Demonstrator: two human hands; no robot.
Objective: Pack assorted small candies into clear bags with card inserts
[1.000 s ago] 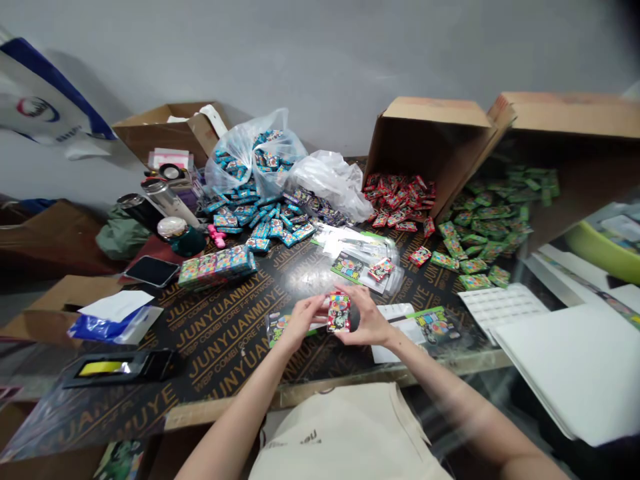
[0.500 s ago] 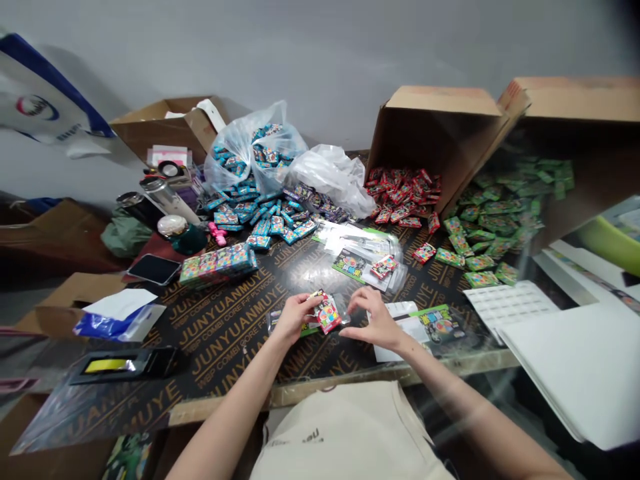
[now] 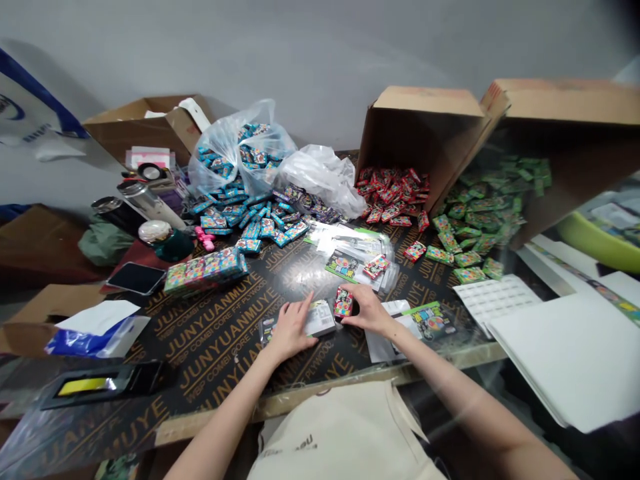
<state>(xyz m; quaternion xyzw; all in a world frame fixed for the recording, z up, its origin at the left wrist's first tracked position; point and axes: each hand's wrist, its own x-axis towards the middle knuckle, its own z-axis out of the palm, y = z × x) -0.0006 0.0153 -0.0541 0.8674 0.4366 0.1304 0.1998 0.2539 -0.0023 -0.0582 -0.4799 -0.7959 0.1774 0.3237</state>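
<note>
My left hand (image 3: 291,329) lies flat with fingers stretched out on a clear packet with a green card (image 3: 320,319) on the dark table (image 3: 220,347). My right hand (image 3: 367,311) pinches a small red colourful box (image 3: 343,302), standing it on the table just right of that packet. Behind the hands lies a loose stack of clear sleeves with printed cards (image 3: 357,257), and one small red box (image 3: 376,266) rests on it.
Blue boxes (image 3: 250,220) spill from a plastic bag (image 3: 240,150). Red boxes (image 3: 393,193) and green boxes (image 3: 475,220) spill from tipped cartons (image 3: 430,127). A row of colourful boxes (image 3: 205,267), bottles (image 3: 145,200), a phone (image 3: 136,277) and white sheets (image 3: 575,353) surround the area.
Both hands came down from holding the small box and packet up together. The left hand now presses the packet flat; the right hand has set the box on the table beside it.
</note>
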